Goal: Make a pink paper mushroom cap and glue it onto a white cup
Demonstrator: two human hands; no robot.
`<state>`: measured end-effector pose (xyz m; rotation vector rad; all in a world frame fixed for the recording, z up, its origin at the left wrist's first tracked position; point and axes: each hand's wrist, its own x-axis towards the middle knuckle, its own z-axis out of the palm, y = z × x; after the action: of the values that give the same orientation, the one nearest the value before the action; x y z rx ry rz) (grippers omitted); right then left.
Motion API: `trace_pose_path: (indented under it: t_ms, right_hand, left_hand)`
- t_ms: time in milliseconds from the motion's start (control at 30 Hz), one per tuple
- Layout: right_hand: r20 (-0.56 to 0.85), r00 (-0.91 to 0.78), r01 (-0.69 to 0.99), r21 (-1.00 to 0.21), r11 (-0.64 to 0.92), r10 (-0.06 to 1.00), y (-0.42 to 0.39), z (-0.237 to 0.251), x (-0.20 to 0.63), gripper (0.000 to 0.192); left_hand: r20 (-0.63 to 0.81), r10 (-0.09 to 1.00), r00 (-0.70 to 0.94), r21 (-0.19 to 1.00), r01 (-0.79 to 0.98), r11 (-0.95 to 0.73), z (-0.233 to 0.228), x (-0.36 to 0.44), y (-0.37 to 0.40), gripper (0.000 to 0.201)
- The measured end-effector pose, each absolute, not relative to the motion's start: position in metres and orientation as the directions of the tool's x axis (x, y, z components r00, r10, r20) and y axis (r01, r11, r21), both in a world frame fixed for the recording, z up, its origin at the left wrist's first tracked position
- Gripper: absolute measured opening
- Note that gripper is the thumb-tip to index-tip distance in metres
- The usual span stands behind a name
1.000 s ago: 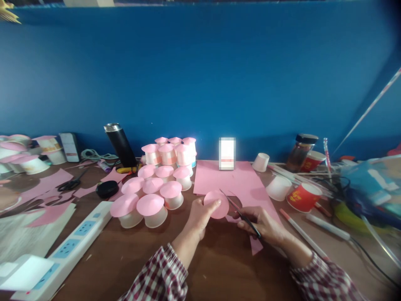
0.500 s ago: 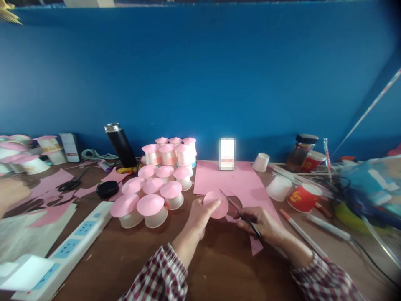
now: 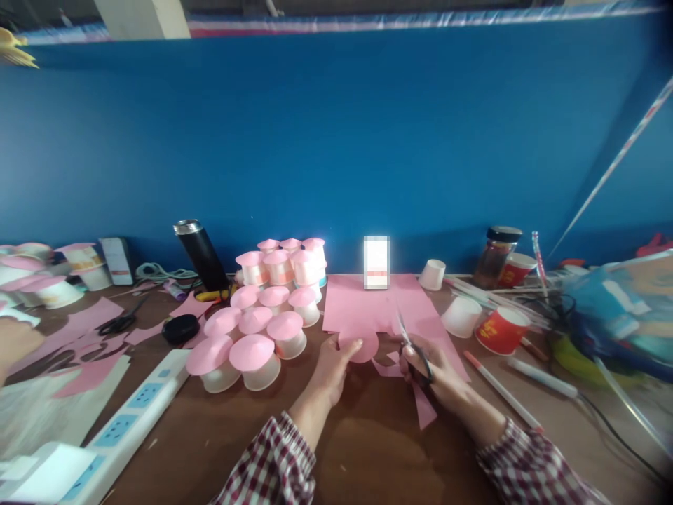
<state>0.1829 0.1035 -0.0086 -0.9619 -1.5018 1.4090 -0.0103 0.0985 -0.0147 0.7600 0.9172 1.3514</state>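
Fingers of the left hand (image 3: pixel 331 361) pinch the near-left edge of a small round pink paper disc (image 3: pixel 359 345), thumb laid across its face, so the disc stands just above the brown wooden table (image 3: pixel 362 449). Closed through the black loops of a pair of small scissors (image 3: pixel 411 346), the right hand (image 3: pixel 434 375) grips them with the blades pointing up and away, just right of the disc; whether the blades touch the paper cannot be told. Both wrists come out of red-and-white checked sleeves (image 3: pixel 270 463).

Behind the disc lies a large flat pink paper sheet (image 3: pixel 368 308) with a curved bite cut from its near edge, and narrow pink offcuts (image 3: pixel 423 410) rest beside the right hand. Left of the left hand stands a cluster of white paper cups capped with pink paper cones (image 3: pixel 263 330). A black steel flask (image 3: pixel 200 254) leans behind them. A white power strip (image 3: pixel 120 424) runs along the near left. To the right sit an upturned white paper cup (image 3: pixel 461 317), a red printed paper cup (image 3: pixel 502 330) and a dark-lidded glass jar (image 3: pixel 497 247). At the far left edge another person's hand (image 3: pixel 15 340) shows, blurred.
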Motion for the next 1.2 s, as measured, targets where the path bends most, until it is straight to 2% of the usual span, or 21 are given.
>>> trace_pose_path:
  t_ms: [100,333,500,667,867,1033,1200]
  right_hand:
    - [0.097,-0.284,-0.075,-0.994,0.079,0.954,0.102,-0.006,0.182,0.042]
    - [0.198,0.082,-0.063,-0.977,0.204,0.977,0.105,0.005,0.185,0.033]
    - [0.195,0.187,-0.056,-0.976,0.208,0.963,0.111,0.004,0.188,0.035]
    - [0.169,0.16,-0.048,-0.983,0.178,0.973,0.113,0.002,0.184,0.042]
    - [0.216,0.048,0.003,-0.976,0.216,0.975,0.116,-0.009,0.18,0.046]
    - [0.237,0.005,0.167,-0.958,0.233,0.971,0.115,-0.016,0.182,0.039]
    - [0.258,-0.048,0.23,-0.937,0.262,0.965,0.112,-0.016,0.184,0.028]
  left_hand:
    - [-0.1,0.994,0.049,0.846,-0.521,0.111,-0.014,-0.011,0.098,0.027]
    - [-0.162,0.986,0.05,0.778,-0.607,0.159,-0.014,-0.014,0.103,0.024]
    - [-0.175,0.983,0.059,0.778,-0.603,0.175,-0.012,-0.013,0.104,0.026]
    - [-0.143,0.986,0.084,0.798,-0.58,0.165,-0.012,-0.012,0.102,0.027]
    - [-0.109,0.992,0.056,0.848,-0.515,0.122,-0.016,-0.009,0.1,0.027]
    - [-0.082,0.996,0.043,0.925,-0.368,0.092,-0.017,-0.005,0.096,0.027]
    - [-0.074,0.997,-0.012,0.987,-0.141,0.071,-0.018,-0.001,0.095,0.031]
